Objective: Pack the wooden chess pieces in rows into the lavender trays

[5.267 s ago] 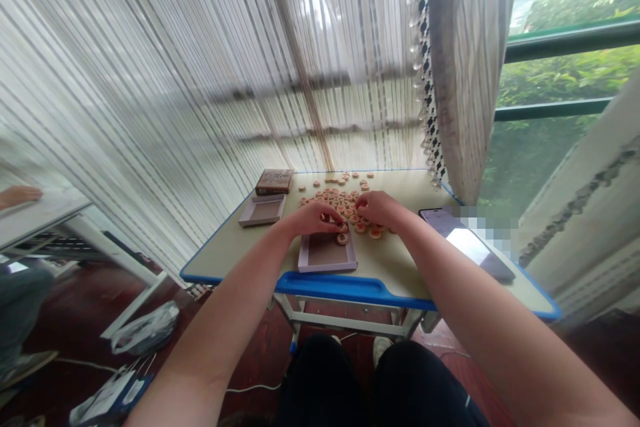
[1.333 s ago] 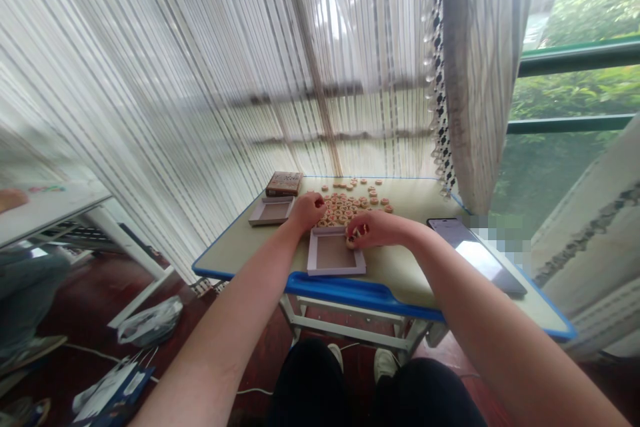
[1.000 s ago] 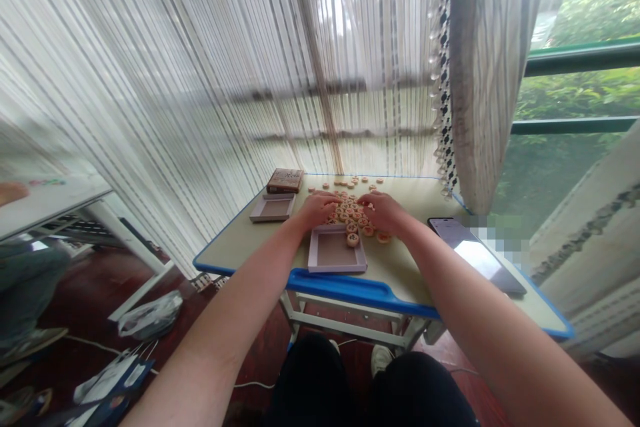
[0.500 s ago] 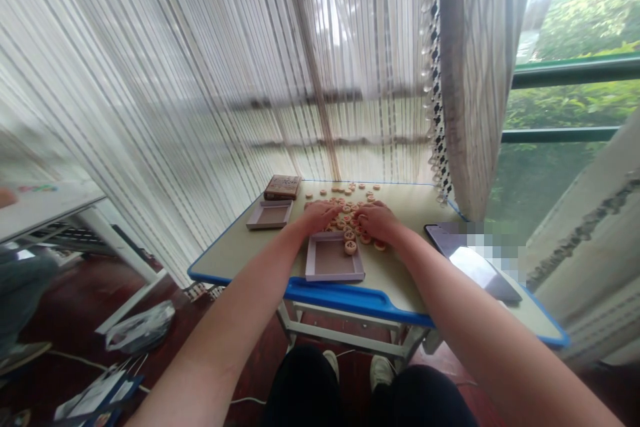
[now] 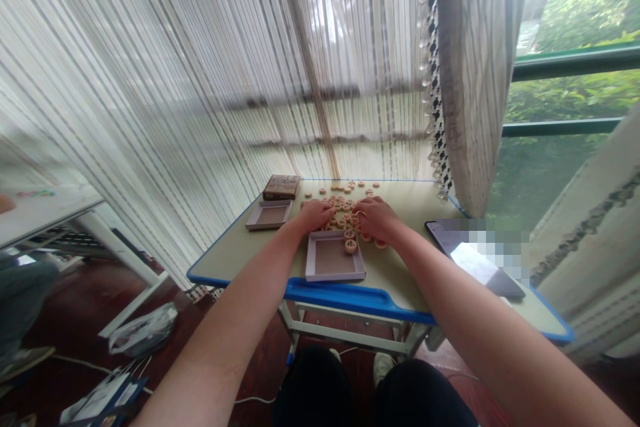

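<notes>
Round pieces (image 5: 346, 207) lying between both hands

Left hand (image 5: 317, 215) is touching the cluster's left side on the desk (image 5: 225, 253), fingers loosely bent; right hand (image 5: 377, 215) is curving over its right side. Cannot tell if either is gripping a piece. Open tray (image 5: 311, 263) is sitting just nearer.

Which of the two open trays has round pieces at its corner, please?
The front tray, by the blue ledge: xiangqi pieces sit at its right rear corner. The other tray, in front of the printed box, shows none.
</notes>
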Demonstrator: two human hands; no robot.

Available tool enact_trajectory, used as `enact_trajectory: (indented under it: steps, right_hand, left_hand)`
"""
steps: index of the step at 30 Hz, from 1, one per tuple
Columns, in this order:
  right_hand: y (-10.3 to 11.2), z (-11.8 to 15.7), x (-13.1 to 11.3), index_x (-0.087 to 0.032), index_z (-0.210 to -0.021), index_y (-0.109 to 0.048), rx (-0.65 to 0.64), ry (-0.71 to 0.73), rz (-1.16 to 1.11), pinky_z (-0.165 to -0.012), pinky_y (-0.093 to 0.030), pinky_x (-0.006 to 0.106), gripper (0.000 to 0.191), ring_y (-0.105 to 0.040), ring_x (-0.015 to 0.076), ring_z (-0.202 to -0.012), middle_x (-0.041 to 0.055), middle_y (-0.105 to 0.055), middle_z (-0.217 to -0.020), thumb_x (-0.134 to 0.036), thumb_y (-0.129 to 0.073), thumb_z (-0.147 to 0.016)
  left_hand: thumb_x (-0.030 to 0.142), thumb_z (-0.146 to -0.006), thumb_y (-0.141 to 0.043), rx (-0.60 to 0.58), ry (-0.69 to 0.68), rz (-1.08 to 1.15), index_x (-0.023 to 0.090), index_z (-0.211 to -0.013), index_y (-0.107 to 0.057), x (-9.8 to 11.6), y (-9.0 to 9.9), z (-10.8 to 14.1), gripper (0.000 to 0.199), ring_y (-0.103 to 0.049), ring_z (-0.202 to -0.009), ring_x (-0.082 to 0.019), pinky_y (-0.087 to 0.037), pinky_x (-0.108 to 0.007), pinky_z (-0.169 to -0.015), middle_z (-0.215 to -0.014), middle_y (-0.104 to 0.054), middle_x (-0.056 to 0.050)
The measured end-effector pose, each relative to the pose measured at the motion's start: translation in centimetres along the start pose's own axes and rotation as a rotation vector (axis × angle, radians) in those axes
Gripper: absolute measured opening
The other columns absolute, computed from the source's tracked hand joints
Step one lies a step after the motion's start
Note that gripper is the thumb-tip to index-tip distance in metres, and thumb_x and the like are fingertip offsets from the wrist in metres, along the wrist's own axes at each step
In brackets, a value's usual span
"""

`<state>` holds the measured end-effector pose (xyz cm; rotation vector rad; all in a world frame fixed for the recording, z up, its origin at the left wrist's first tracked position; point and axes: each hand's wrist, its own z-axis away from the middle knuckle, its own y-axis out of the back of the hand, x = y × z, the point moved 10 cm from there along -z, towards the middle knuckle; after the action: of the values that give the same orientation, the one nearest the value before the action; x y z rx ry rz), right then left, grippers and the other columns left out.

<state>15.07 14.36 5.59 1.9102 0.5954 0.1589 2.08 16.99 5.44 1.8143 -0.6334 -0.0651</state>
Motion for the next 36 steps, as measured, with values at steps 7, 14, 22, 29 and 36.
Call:
enact_trajectory:
  steps: [7, 14, 22, 29, 36]
  right_hand:
    - [0.8, 0.4, -0.6, -0.026, -0.095, -0.066, -0.015, -0.012, -0.011, -0.092, -0.033, 0.034, 0.024, -0.044, 0.0215, -0.106, 0.0022, -0.061, -0.108, -0.026, -0.046, -0.081]
    - [1.4, 0.6, -0.2, -0.026, -0.094, -0.066, 0.005, -0.024, 0.000, -0.091, -0.033, 0.034, 0.024, -0.044, 0.0210, -0.103, 0.0028, -0.061, -0.106, -0.028, -0.045, -0.082]
    - [1.4, 0.5, -0.3, -0.025, -0.094, -0.065, 0.023, -0.019, -0.032, -0.091, -0.035, 0.034, 0.023, -0.044, 0.0211, -0.103, 0.0029, -0.061, -0.105, -0.027, -0.047, -0.081]
    - [1.3, 0.6, 0.2, -0.024, -0.093, -0.067, 0.082, 0.022, -0.073, -0.093, -0.034, 0.035, 0.023, -0.044, 0.0215, -0.104, 0.0045, -0.060, -0.106, -0.026, -0.048, -0.080]
    - [6.2, 2.3, -2.3, -0.021, -0.097, -0.065, 0.281, 0.065, -0.289, -0.090, -0.038, 0.037, 0.025, -0.048, 0.0222, -0.103, 0.0063, -0.058, -0.108, -0.031, -0.049, -0.080]
  left_hand:
    - [0.032, -0.072, -0.052, -0.049, 0.015, -0.003, 0.024, -0.087, -0.072, -0.3, -0.7, -0.3, 0.026, -0.061, -0.086, -0.021, -0.040, -0.032, -0.083, -0.087, -0.070, -0.003]
    - [0.030, -0.066, -0.060, 0.022, 0.029, 0.102, 0.022, -0.084, -0.070, -0.9, -0.4, -0.8, 0.022, -0.061, -0.088, -0.020, -0.043, -0.031, -0.084, -0.085, -0.069, -0.003]
    - [0.026, -0.067, -0.064, 0.298, 0.065, 0.544, 0.014, -0.089, -0.065, -3.0, 1.5, -0.6, 0.026, -0.062, -0.075, -0.015, -0.049, -0.028, -0.072, -0.083, -0.068, -0.006]
    - [0.030, -0.067, -0.064, 0.503, 0.197, 0.656, 0.012, -0.086, -0.065, -4.9, 3.7, 1.3, 0.026, -0.061, -0.073, -0.014, -0.049, -0.028, -0.070, -0.079, -0.067, -0.006]
    - [0.034, -0.060, -0.070, 0.485, 0.221, 0.942, 0.011, -0.084, -0.064, -2.3, 5.5, 4.3, 0.034, -0.060, -0.070, -0.014, -0.049, -0.030, -0.068, -0.075, -0.066, -0.006]
